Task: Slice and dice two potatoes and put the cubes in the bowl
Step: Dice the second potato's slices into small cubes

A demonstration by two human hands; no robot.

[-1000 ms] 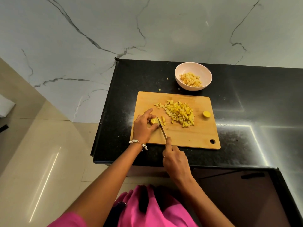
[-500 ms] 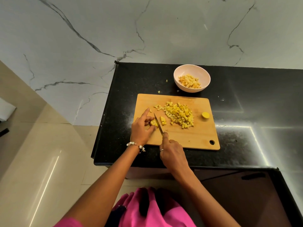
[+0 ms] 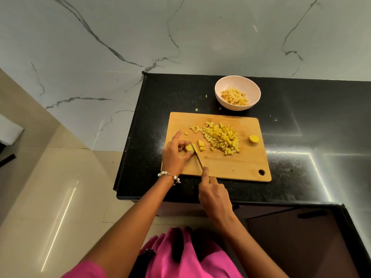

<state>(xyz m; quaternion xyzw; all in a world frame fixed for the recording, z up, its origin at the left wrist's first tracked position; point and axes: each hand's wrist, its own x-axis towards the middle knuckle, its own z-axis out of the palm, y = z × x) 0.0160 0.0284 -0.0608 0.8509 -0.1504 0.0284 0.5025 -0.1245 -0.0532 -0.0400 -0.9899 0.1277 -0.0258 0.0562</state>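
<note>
A wooden cutting board (image 3: 236,169) lies on the black counter. My left hand (image 3: 175,155) pinches a small yellow potato piece (image 3: 189,147) at the board's left side. My right hand (image 3: 213,194) grips a knife (image 3: 196,155), forefinger along its spine, the blade set against the potato piece. Freshly cut cubes (image 3: 201,145) lie just right of the blade. A heap of diced potato (image 3: 221,138) covers the board's middle. A potato end (image 3: 254,139) sits alone near the right edge. A pale pink bowl (image 3: 220,92) behind the board holds cubes.
The black counter (image 3: 311,137) reaches right and turns toward me at the right. Small potato scraps (image 3: 197,109) lie on it behind the board. The counter's left edge drops to a beige tiled floor (image 3: 50,197). A marble wall stands behind.
The knife has shifted a little left along the potato piece, cutting off further cubes. My left hand has drawn back with the shrinking piece. The camera view has shifted slightly.
</note>
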